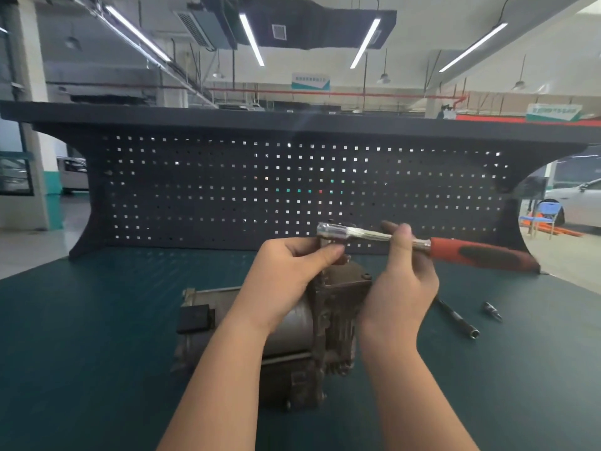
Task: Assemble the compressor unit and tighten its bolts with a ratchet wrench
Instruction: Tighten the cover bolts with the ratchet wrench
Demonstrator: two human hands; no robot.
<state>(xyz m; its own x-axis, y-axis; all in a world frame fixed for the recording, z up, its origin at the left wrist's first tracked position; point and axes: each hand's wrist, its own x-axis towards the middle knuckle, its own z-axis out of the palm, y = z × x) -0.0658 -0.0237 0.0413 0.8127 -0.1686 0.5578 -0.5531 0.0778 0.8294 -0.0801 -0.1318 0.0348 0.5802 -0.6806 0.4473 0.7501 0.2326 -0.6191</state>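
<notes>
The grey metal compressor unit point(328, 314) lies on the green mat in front of me, partly hidden by my forearms. Above it I hold a ratchet wrench point(357, 234) with a chrome head and a red and black handle point(481, 253) pointing right. My left hand point(292, 265) pinches the socket or extension under the wrench head, just over the compressor's top. My right hand point(401, 275) grips the chrome shaft between thumb and fingers. What the socket sits on is hidden by my left fingers.
A dark extension bar point(457, 317) and a small socket bit point(492, 310) lie on the green mat point(97, 320) to the right of the compressor. A black pegboard point(227, 190) stands along the bench's far edge. A black block point(195, 319) sits on the compressor's left end.
</notes>
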